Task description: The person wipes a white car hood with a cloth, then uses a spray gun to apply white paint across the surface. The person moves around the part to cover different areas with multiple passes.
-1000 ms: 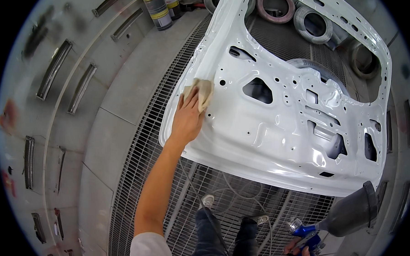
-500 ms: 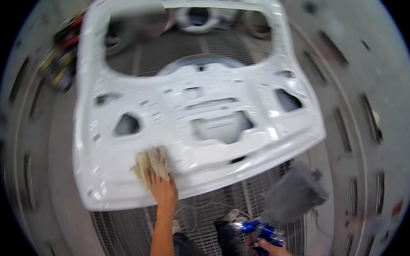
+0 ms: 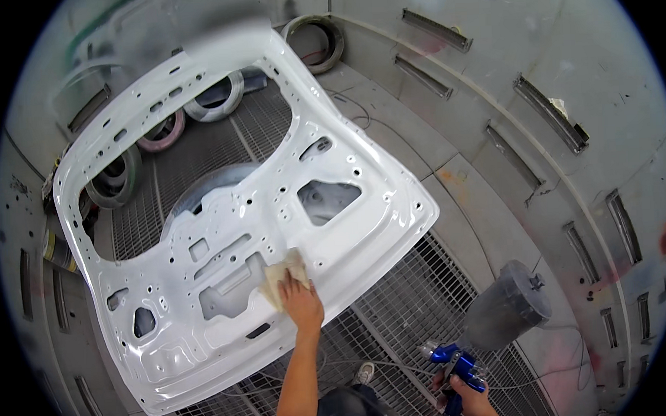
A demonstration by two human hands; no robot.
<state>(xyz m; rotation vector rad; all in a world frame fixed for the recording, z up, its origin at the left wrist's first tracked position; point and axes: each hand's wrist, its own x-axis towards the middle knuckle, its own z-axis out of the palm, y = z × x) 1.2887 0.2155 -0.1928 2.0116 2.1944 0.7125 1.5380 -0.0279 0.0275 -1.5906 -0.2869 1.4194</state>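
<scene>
A car tailgate [image 3: 381, 213], painted glossy white with a large window opening and several cut-outs, lies before me with its panel side near. My left hand [image 3: 302, 306] presses a crumpled cream cloth [image 3: 294, 263] against the panel, just right of its central cut-out. Fingers rest over the cloth, partly covering it. Lower right, apart from the tailgate, my right hand [image 3: 471, 399] is wrapped round a blue spray gun [image 3: 459, 366]. A cloudy grey paint cup [image 3: 505, 312] sits on top of the gun, tilted. Whether a finger is on the trigger is hard to see.
Metal floor grating [image 3: 396, 302] runs under the tailgate and around my feet. A thin hose [image 3: 569, 328] trails across the floor near the gun. Several ring-shaped parts, one of them white [image 3: 217, 101], stand beyond the window opening. The grey booth wall [image 3: 483, 67] curves along the right.
My view has turned, so the tailgate now appears slanted and shifted left. The left hand and cloth have moved rightward along the panel. The right hand keeps its hold on the spray gun.
</scene>
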